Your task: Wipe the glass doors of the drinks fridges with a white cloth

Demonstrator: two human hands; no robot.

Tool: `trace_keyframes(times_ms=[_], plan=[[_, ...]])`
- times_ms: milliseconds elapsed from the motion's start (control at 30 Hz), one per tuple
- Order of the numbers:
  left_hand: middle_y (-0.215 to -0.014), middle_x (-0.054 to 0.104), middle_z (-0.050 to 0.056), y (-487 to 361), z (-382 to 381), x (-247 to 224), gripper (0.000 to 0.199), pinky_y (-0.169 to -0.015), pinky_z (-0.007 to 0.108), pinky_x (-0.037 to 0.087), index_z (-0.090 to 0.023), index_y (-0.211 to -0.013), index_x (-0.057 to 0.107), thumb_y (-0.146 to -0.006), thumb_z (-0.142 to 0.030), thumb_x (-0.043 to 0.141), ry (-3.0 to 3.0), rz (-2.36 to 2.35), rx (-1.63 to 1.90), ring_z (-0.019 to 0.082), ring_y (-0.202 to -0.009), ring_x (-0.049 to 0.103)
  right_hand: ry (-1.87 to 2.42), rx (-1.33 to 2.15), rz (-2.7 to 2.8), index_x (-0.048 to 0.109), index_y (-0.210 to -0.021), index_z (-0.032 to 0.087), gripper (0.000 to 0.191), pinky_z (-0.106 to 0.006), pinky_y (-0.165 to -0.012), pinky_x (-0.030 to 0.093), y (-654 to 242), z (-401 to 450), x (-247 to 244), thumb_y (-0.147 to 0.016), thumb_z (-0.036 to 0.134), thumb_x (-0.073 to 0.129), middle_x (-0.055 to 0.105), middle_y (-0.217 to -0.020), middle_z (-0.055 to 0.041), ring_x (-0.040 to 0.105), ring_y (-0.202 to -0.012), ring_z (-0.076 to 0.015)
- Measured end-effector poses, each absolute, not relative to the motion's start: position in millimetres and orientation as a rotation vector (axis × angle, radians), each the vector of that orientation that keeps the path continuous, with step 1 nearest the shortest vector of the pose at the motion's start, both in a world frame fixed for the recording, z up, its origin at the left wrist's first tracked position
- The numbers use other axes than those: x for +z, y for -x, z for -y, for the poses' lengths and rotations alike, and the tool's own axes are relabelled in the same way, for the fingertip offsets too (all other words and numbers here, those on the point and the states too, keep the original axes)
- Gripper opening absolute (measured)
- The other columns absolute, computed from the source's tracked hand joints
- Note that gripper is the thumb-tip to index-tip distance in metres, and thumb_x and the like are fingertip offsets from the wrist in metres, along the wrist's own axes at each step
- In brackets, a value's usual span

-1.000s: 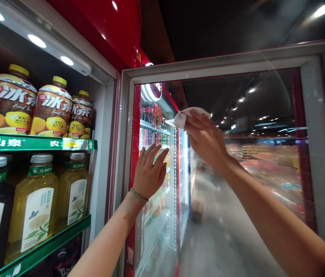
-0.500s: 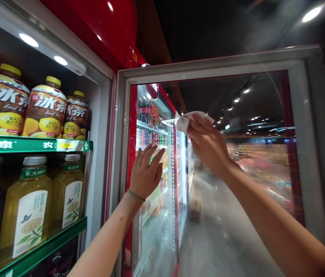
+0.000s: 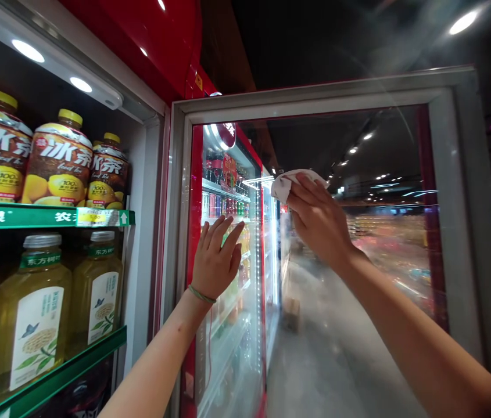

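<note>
While left hand [image 3: 214,258] braces, cloth [image 3: 282,186] seemingly mid-glass [image 3: 380,278].

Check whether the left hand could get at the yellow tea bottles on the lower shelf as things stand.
Probably yes: the left hand lies flat on the open glass door, holding nothing, and the yellow tea bottles stand uncovered on the open shelf beside it.

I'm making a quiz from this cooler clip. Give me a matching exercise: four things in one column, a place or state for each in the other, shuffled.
Things:
1. left hand
2. right hand
3. cloth
4. yellow-capped bottles

Places or states:
A. on the top shelf
B. flat on the glass door, fingers spread
C. pressing the cloth to the glass
D. white, bunched under fingertips

Pairs: 1-B, 2-C, 3-D, 4-A
</note>
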State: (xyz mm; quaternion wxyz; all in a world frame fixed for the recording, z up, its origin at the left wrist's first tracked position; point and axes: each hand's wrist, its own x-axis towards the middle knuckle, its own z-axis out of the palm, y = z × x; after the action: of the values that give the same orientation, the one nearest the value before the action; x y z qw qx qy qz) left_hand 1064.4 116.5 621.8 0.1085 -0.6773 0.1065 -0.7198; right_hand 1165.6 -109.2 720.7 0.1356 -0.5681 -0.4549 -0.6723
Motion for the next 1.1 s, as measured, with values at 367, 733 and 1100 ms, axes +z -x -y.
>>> trace_keyframes(times_ms=[367, 733, 1100], plan=[[-0.143, 0.058, 0.012, -1064, -107, 626, 0.049, -0.124, 0.056, 0.035, -0.023, -0.145, 0.049, -0.097, -0.015, 0.050, 1.959, -0.283, -2.141, 0.028, -0.145, 0.046, 1.622, -1.973, 1.195, 0.055, -0.146, 0.030, 0.055, -0.058, -0.123, 0.038, -1167, 120, 714, -0.098, 0.009, 0.039, 0.059, -0.149, -0.0024, 0.042, -0.149, -0.0290], [-0.147, 0.055, 0.012, -1086, -50, 642, 0.049, -0.124, 0.054, 0.035, -0.024, -0.147, 0.048, -0.098, -0.017, 0.048, 2.035, -0.457, -2.084, 0.029, -0.149, 0.040, 1.743, -1.955, 1.258, 0.048, -0.151, 0.036, 0.061, -0.056, -0.123, 0.038, -1175, 147, 716, -0.096, 0.010, 0.040, 0.057, -0.151, 0.0015, 0.040, -0.150, -0.0272], [-0.146, 0.056, 0.010, -1096, -15, 644, 0.046, -0.124, 0.053, 0.037, -0.026, -0.145, 0.051, -0.099, -0.018, 0.048, 2.063, -0.546, -2.065, 0.028, -0.146, 0.044, 1.735, -1.960, 1.107, 0.049, -0.151, 0.032, 0.058, -0.056, -0.124, 0.037, -1180, 171, 709, -0.098, 0.011, 0.037, 0.054, -0.154, 0.0000, 0.038, -0.151, -0.0275]])
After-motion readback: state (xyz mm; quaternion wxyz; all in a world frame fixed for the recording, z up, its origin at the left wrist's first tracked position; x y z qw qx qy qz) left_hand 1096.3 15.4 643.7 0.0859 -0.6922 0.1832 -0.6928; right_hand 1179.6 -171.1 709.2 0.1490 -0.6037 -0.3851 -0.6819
